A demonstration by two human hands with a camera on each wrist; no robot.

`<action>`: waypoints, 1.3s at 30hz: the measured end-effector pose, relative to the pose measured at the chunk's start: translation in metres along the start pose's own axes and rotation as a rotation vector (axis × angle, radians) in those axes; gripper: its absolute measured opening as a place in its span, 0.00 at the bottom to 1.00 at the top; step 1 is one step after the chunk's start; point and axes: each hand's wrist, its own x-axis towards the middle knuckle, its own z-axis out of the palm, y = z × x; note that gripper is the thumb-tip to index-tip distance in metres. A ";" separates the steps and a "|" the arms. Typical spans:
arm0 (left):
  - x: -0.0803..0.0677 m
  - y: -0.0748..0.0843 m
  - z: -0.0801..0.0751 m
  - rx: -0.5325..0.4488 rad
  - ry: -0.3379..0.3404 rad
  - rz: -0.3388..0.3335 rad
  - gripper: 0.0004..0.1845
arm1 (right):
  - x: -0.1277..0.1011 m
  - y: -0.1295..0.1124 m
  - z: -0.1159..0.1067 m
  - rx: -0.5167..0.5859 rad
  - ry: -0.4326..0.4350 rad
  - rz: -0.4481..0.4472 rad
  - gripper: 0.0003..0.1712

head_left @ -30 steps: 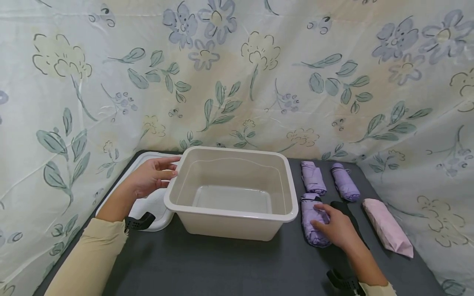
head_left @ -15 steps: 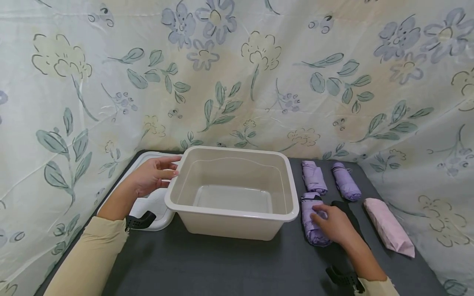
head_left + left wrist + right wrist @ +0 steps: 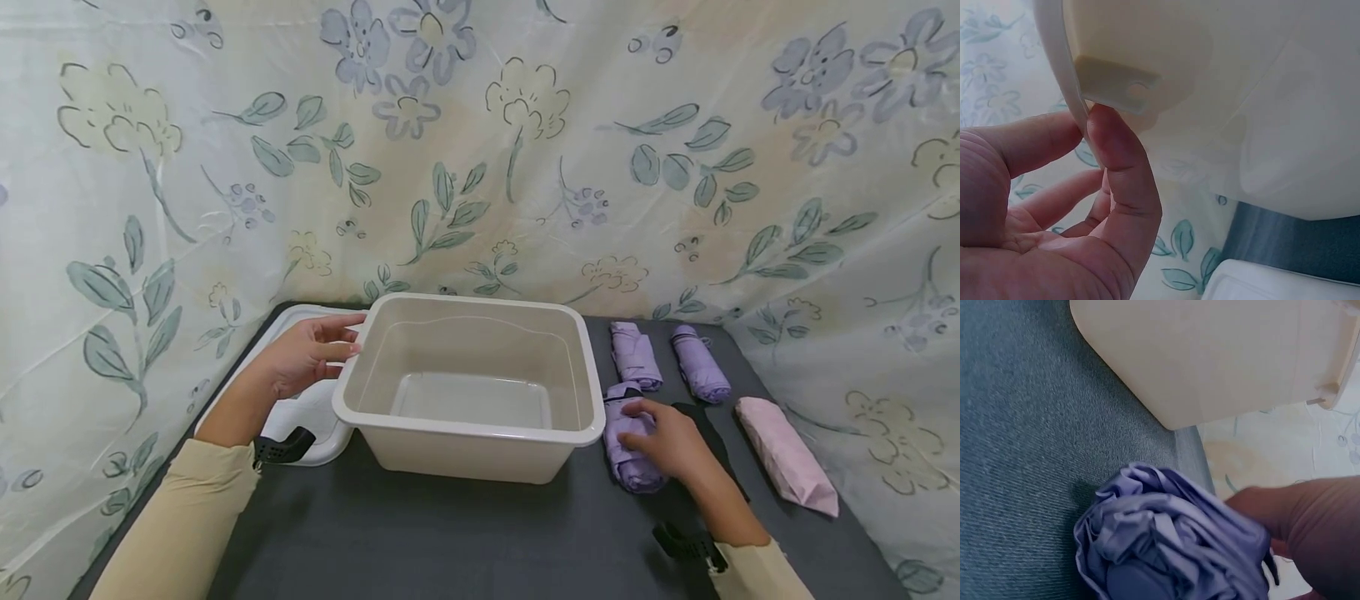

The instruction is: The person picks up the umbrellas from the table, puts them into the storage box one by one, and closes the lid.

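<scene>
A beige plastic tub (image 3: 465, 454) stands on the dark table, with nothing inside it. My left hand (image 3: 311, 358) pinches its left rim between thumb and fingers; in the left wrist view the thumb (image 3: 1119, 140) presses just under the rim, beside a small notched tab (image 3: 1119, 84). To the right of the tub, my right hand (image 3: 671, 442) grips a rolled purple folding umbrella (image 3: 630, 458). The right wrist view shows the bunched end of this umbrella (image 3: 1154, 544) close up, near the tub wall (image 3: 1210, 362); my fingertips are partly hidden behind it.
Two more rolled purple umbrellas (image 3: 636, 358) lie behind the right hand. A pink wrapped bundle (image 3: 787, 458) lies at the far right, and a black item (image 3: 708, 433) is partly under the right arm. A white lid (image 3: 315, 425) lies left of the tub.
My right hand and the purple umbrella have shifted slightly left, toward the tub. The left hand keeps its place on the rim.
</scene>
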 end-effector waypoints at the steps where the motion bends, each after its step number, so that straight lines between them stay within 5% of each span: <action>1: 0.000 0.000 0.000 0.002 -0.001 0.001 0.39 | 0.001 0.000 0.000 0.004 -0.014 0.011 0.27; 15: -0.004 0.000 0.002 0.003 0.009 0.009 0.40 | 0.008 -0.001 0.000 0.047 -0.052 -0.015 0.30; 39: 0.000 -0.001 -0.002 -0.030 -0.014 0.017 0.37 | 0.010 0.004 0.007 0.373 -0.067 -0.001 0.33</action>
